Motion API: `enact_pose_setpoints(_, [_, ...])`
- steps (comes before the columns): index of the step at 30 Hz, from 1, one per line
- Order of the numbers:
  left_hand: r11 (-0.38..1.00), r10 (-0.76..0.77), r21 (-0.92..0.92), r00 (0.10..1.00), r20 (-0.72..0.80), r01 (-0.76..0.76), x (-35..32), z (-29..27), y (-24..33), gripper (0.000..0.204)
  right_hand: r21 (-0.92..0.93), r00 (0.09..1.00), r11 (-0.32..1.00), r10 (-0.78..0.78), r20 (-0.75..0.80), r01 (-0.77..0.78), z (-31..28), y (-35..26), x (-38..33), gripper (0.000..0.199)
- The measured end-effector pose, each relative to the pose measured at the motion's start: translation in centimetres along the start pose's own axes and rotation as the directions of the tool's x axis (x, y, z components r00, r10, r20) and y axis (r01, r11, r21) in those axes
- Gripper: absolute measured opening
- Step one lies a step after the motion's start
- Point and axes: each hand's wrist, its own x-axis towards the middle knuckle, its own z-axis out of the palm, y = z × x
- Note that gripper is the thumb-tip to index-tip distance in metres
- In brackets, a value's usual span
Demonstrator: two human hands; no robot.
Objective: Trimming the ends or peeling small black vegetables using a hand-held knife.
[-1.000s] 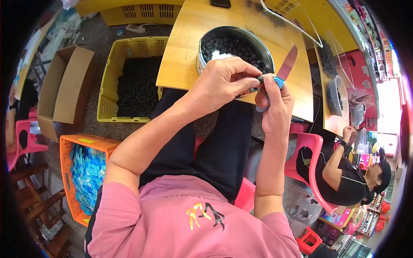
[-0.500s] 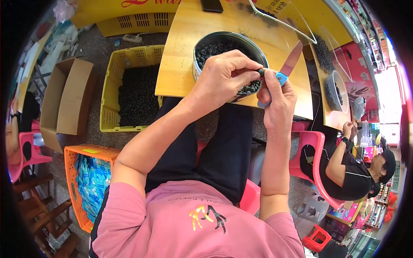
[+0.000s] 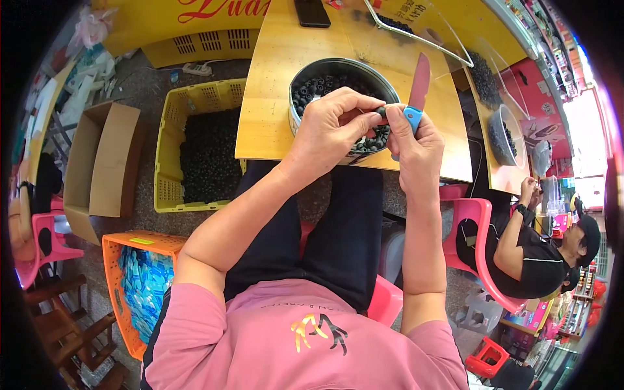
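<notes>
Knife (image 3: 416,101) now more upright, right of tin's rim (image 3: 377,73)

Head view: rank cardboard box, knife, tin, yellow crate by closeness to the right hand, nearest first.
1. Knife: held in the right hand.
2. Tin: just left of that hand.
3. Yellow crate: farther left.
4. Cardboard box: left of the crate.

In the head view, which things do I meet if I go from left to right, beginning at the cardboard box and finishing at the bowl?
Cardboard box → yellow crate → left hand → right hand → bowl.
</notes>
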Motion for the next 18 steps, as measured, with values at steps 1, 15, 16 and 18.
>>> enact_pose_setpoints(1, [1.000, 0.022, 0.021, 1.000, -0.002, -0.022, 0.0, -0.1, 0.0, 0.015, -0.094, 0.999, 0.995, -0.042, 0.020, 0.044, -0.2, -0.1, 0.1, 0.016])
enact_pose_setpoints(15, [0.987, -0.091, -0.124, 0.993, 0.078, 0.100, -0.3, -0.2, 0.2, 0.016, -0.649, 0.866, 0.591, -0.439, 0.240, 0.479, -1.1, 0.4, -0.6, 0.017])
enact_pose_setpoints(16, [0.988, -0.088, -0.121, 0.993, 0.081, 0.098, -0.3, -0.2, 0.2, 0.016, -0.648, 0.867, 0.592, -0.439, 0.238, 0.478, -1.1, 0.3, -0.7, 0.017])
enact_pose_setpoints(18, [0.988, -0.090, -0.120, 0.992, 0.084, 0.100, -0.2, -0.3, 0.0, 0.016, -0.654, 0.878, 0.599, -0.413, 0.241, 0.461, -0.9, -0.1, -1.0, 0.017])
